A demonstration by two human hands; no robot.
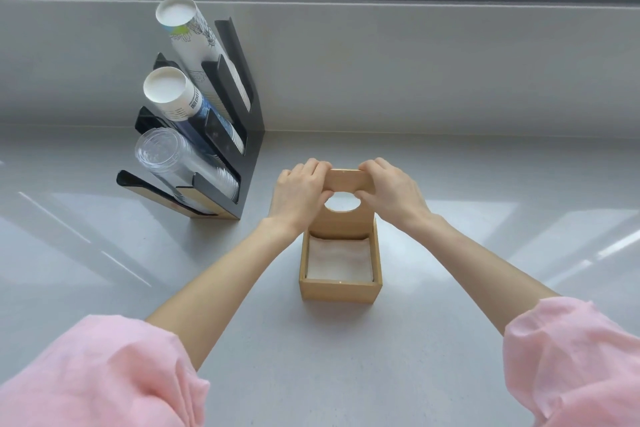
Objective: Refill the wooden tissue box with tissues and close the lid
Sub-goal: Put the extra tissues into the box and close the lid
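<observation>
A square wooden tissue box (337, 292) stands on the grey counter in the middle of the view. White tissues (340, 260) fill its inside. Its wooden lid (343, 224), with a round hole in the middle, stands raised at the far edge of the box. My left hand (299, 196) grips the lid's top left corner, and my right hand (393, 196) grips its top right corner. The thumbs of both hands reach towards the hole.
A black tiered cup holder (221, 149) stands to the left of the box with two stacks of paper cups (187, 45) and a stack of clear plastic cups (180, 163). A grey sill wall and a window run behind the counter.
</observation>
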